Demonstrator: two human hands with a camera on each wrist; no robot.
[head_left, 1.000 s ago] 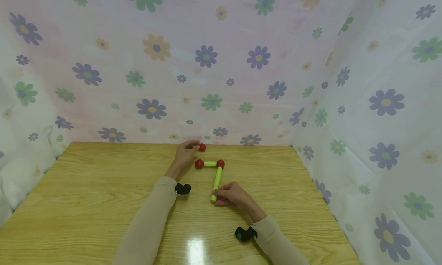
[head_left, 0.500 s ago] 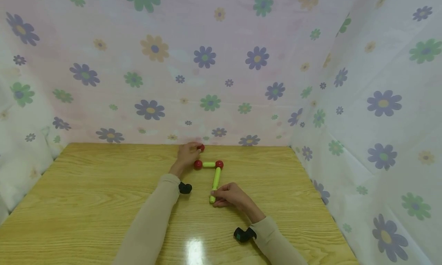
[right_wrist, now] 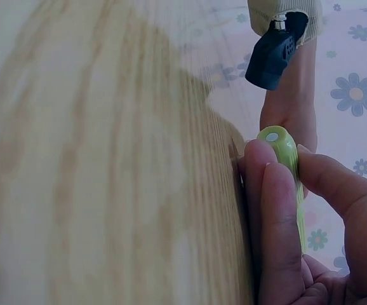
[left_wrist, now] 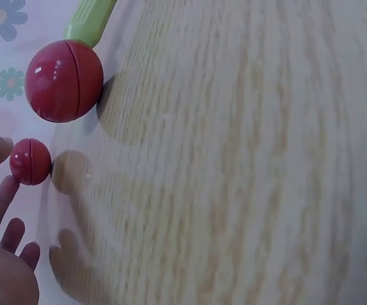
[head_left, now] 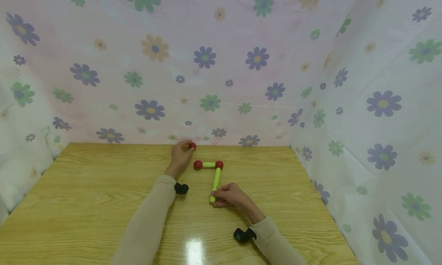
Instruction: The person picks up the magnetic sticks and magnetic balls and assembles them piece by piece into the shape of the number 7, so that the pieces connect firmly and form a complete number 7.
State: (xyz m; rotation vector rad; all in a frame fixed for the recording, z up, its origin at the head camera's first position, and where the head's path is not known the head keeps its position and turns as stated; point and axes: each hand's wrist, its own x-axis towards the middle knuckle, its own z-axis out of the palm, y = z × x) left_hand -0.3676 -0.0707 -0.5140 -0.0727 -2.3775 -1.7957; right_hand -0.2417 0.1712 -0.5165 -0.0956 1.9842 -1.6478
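At the back of the table, my left hand (head_left: 181,155) pinches a small red ball (head_left: 192,146) between thumb and fingertips; the left wrist view shows this ball (left_wrist: 31,162) low over the wood, its other fingers spread. Just in front lie two more red balls, a left one (head_left: 198,164) and a corner one (head_left: 219,164), joined by a short yellow-green rod (head_left: 209,164). From the corner ball a longer yellow-green rod (head_left: 216,177) runs toward me. My right hand (head_left: 235,196) grips its near end, where a round silvery tip (right_wrist: 272,136) shows in the right wrist view.
The wood-grain table (head_left: 103,192) carries everything. Flower-print sheeting (head_left: 207,84) rises along its back edge and both sides, close behind my left hand. Each wrist wears a black camera, such as the right one (head_left: 243,235).
My left hand has taken hold of the small red ball at the back and shifted it a little left. The right hand and the joined rods stay put.
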